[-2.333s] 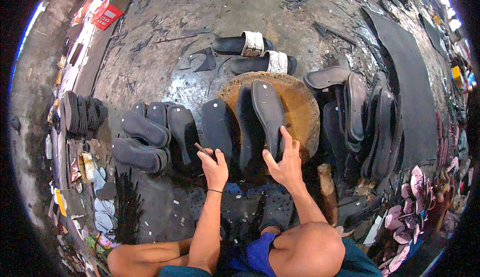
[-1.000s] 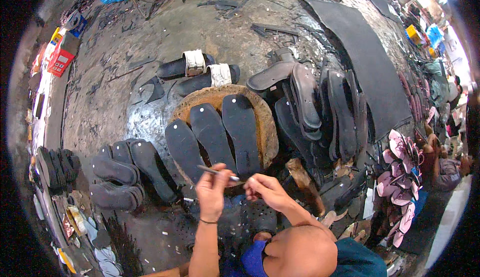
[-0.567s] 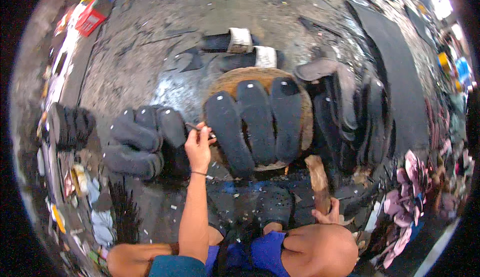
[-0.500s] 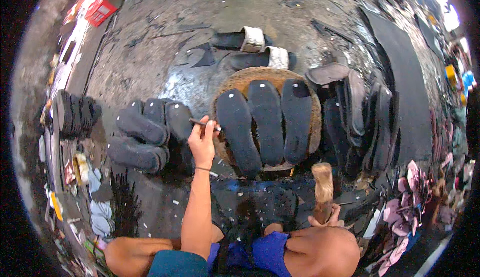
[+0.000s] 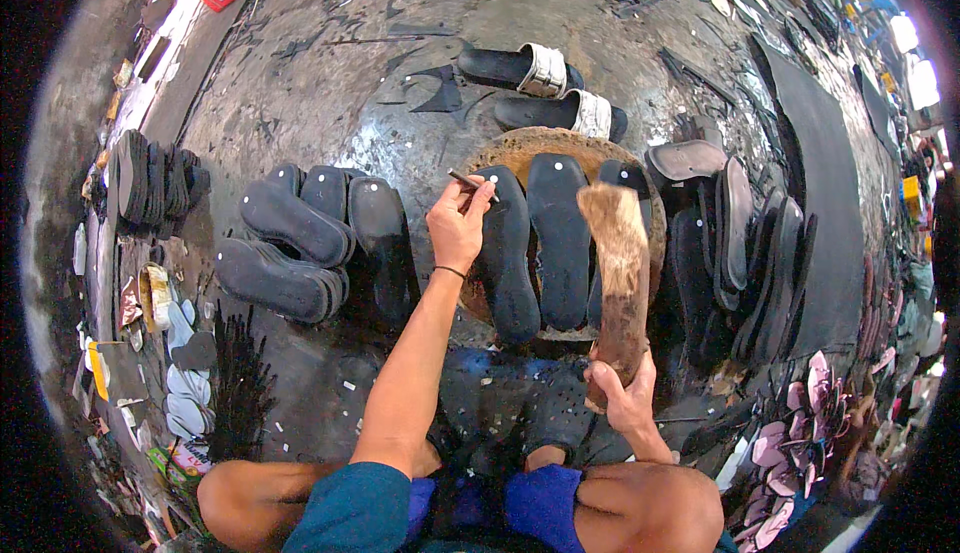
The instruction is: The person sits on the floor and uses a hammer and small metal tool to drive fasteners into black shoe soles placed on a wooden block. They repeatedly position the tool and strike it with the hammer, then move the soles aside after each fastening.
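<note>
My left hand (image 5: 458, 225) is closed around a slim dark punch (image 5: 466, 182), whose end sits by the white spot near the top of the leftmost black sole (image 5: 509, 263). That sole lies beside a middle black sole (image 5: 557, 243) on a round wooden block (image 5: 520, 143). A third black sole (image 5: 622, 175) on the block is largely covered by a thick wooden mallet (image 5: 616, 263). My right hand (image 5: 628, 393) grips the mallet's lower end and holds it up over the block's right side.
Stacked black soles (image 5: 275, 278) lie to the left, and more soles (image 5: 775, 273) stand at the right. Two sandals with white straps (image 5: 592, 115) rest beyond the block. A long black rubber sheet (image 5: 825, 213) stretches along the right. Pink cut pieces (image 5: 770, 448) are heaped lower right.
My left hand has moved up and right with the punch, onto the leftmost sole. My right hand has raised the mallet from beside my knee to over the block. The view has shifted slightly.
</note>
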Demonstrator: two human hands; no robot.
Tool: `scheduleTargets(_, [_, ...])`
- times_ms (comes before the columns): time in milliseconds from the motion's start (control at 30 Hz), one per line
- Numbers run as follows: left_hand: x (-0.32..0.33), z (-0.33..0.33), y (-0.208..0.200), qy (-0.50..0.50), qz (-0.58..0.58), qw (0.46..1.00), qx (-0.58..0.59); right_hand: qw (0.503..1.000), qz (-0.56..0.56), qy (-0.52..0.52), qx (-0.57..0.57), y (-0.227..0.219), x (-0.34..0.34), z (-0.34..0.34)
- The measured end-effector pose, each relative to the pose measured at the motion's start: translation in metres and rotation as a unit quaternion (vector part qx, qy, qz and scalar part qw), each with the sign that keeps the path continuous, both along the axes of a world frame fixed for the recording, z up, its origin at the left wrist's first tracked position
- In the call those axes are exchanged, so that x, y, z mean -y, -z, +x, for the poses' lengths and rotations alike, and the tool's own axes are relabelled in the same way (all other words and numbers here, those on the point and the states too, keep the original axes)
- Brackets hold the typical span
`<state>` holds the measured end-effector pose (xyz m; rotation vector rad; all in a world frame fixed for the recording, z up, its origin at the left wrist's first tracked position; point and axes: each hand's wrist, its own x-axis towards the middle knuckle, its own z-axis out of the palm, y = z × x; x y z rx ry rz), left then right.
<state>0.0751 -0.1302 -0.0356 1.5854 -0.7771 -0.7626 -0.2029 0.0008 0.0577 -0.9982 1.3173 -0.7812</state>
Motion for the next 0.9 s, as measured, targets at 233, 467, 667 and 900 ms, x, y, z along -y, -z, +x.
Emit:
scheduleTargets(233, [-0.006,-0.005,-0.002,0.022,-0.026,0.976,0.214,0.868,-0.364,-0.019,0.339,-0.075,0.092,0.01])
scheduleTargets(467, [-0.024,0.016,0.036,0.131,-0.063,0.905,0.399,0.964,-0.003,-0.264,-0.017,0.048,0.087,0.046])
scheduleTargets(667, [0.005,0.011,-0.003,0.111,0.048,0.932,0.343,0.994,0.042,-0.085,0.061,0.062,0.083,0.087])
scheduleTargets(900, [-0.064,-0.011,-0.023,0.07,0.076,0.991,-0.086,0.97,0.15,-0.049,0.182,0.058,0.07,0.075])
